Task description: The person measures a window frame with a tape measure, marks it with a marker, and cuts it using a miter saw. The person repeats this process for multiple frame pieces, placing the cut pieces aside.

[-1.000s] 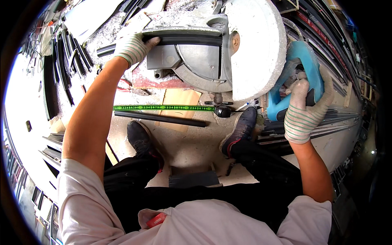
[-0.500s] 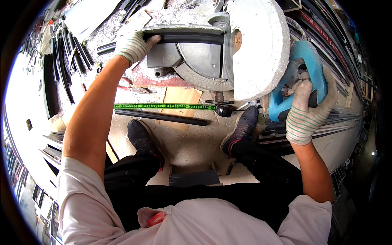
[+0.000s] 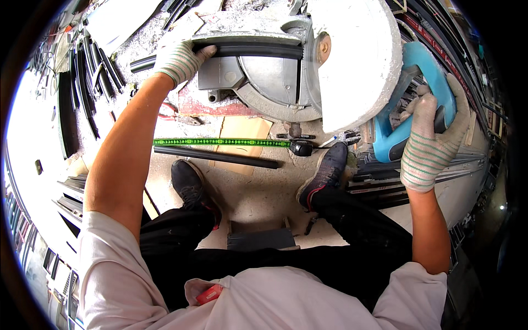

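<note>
My left hand (image 3: 179, 59), in a striped knit glove, presses a long black profile strip (image 3: 258, 50) against the fence of a mitre saw (image 3: 275, 88). My right hand (image 3: 432, 140), gloved the same way, grips the saw's blue handle (image 3: 434, 82). The saw's dusty white blade guard (image 3: 360, 60) sits low over the strip's right end. The blade itself is hidden by the guard.
A green tape measure (image 3: 220, 142) lies stretched on the floor beside a loose black strip (image 3: 217, 157) and a cardboard piece (image 3: 245, 140). My shoes (image 3: 190, 184) rest in front of the saw. More black profiles (image 3: 91, 82) lie stacked at left and at right (image 3: 385, 187).
The saw head with its white guard has swung down and left toward the strip, my right hand following on the blue handle. My left hand has stayed put.
</note>
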Tool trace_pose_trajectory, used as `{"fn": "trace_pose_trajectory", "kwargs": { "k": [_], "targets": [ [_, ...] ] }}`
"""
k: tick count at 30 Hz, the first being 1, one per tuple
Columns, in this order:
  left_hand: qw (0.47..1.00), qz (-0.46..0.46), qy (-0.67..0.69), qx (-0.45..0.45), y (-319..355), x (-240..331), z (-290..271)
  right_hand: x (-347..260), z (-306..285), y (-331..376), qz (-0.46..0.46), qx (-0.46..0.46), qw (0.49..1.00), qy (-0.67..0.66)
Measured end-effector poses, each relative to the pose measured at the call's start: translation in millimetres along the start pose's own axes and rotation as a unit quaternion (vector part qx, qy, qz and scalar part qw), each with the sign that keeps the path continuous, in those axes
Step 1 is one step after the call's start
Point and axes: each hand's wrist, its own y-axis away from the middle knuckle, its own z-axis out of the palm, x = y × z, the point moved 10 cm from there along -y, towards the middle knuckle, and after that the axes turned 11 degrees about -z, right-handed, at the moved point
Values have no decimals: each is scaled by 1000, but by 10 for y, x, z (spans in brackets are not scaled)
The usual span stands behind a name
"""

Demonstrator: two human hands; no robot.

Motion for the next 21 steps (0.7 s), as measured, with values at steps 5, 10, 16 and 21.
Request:
{"fn": "trace_pose_trajectory", "kwargs": {
  "k": [5, 10, 16, 21],
  "targets": [
    [999, 8, -31, 15, -69, -45, 29, -11, -10, -16, -15, 0, 1000, 19],
    [1000, -1, 13, -1, 3, -14, 4, -23, 4, -5, -9, 1, 1000, 13],
    [999, 25, 29, 30, -18, -19, 6, -26, -5, -6, -13, 3, 1000, 19],
    [999, 13, 37, 9, -45, -54, 60, -29, -11, -1, -22, -1, 999, 33]
  ]
}}
